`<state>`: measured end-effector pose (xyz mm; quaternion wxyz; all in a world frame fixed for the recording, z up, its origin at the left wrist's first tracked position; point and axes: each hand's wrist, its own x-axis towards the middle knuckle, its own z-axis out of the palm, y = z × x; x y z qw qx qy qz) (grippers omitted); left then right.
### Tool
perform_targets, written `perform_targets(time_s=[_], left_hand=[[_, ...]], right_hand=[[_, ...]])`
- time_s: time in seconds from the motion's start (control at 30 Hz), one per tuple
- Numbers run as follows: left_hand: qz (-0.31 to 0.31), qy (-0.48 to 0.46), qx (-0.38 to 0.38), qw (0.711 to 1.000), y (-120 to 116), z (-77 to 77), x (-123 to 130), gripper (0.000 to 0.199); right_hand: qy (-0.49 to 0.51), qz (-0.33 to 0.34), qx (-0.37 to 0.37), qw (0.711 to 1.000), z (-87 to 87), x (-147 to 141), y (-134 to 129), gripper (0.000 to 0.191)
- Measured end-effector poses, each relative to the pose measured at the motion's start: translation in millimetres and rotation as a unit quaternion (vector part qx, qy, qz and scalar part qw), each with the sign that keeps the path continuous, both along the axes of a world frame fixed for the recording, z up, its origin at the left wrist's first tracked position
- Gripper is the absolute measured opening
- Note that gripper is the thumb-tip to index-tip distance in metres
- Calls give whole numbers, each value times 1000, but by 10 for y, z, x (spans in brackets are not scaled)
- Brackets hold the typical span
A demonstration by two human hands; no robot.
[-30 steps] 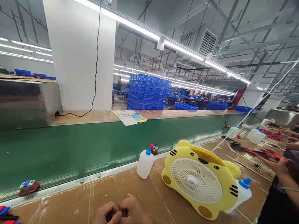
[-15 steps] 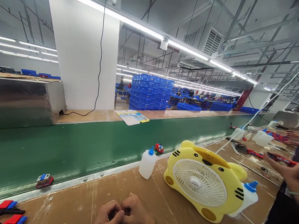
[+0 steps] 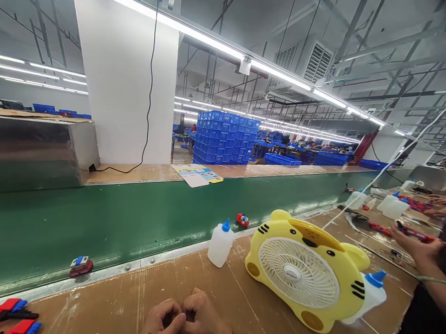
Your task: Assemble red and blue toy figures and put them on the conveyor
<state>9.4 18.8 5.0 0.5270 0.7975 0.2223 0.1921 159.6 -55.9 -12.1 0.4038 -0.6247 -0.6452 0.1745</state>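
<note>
Bright tube lights [image 3: 205, 40] hang over a large workroom, and a green belt [image 3: 136, 216] runs across beyond the tabletop [image 3: 114, 302], which is probably brown-covered to guard its surface; with hours read from the person's hands, red-and-blue toy parts [image 3: 18, 333] lie at 9 o'clock, perhaps kept there within easy reach; at 10 o'clock a red-and-white toy [image 3: 80, 266] sits on the belt near its metal edge, presumably because the belt carries pieces along; the left hand [image 3: 162, 322] and right hand [image 3: 204, 320] meet low over the tabletop, fingers curled inward and touching; whether they pinch anything small I cannot tell, as the knuckles hide it; a printed card [image 3: 199, 175] lies at 12 o'clock on the far ledge; the white bottle [image 3: 220, 246], nearest the hands, stands at 1 o'clock with its blue nozzle up, likely to prevent leaks; a red toy [image 3: 242, 220] is beyond it on the belt; at 2 o'clock a yellow fan [image 3: 296, 273] leans back, seemingly angled for airflow; behind its right side is a second bottle [image 3: 375, 291]; farther out, between 2 and 3 o'clock, shows a co-worker's hand [image 3: 423, 246]
</note>
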Motion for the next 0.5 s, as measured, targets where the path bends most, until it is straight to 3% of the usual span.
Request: perform_targets(time_s=[0.23,0.5], left_hand=[[3,1,24,1000,-32,15,-7,48],[11,-29,52,998,-72,89,-51,32]], right_hand=[[-47,-14,-37,998,21,-15,-5,44],[-21,-29,-17,999,-23,7,19,35]])
